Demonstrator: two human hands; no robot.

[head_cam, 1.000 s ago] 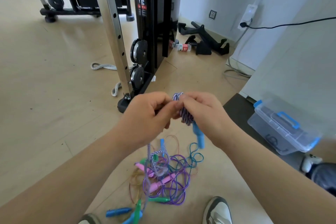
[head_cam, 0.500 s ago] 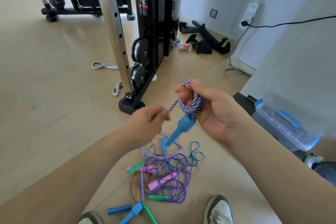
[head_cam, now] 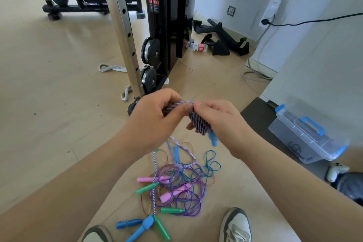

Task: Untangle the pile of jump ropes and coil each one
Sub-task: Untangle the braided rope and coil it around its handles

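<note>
the pile (head_cam: pixel 176 184) lies tangled on the floor (head_cam: pixel 59 104) below us. our left hand (head_cam: pixel 155 122) pinches the rope (head_cam: pixel 175 105). our right hand (head_cam: pixel 218 122) curls its fingers round the coil (head_cam: pixel 198 124), with the handle (head_cam: pixel 213 139) hanging under it. we judge 1 rope is mid-winding. next we must lay another turn on snugly.

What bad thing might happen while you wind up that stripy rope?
The striped rope that the left hand and right hand hold trails down into the pile on the floor, so pulling may tighten the tangle. Its loops are only pinched, so they might slip off. The blue handles lie between the shoes and might get stepped on.
</note>
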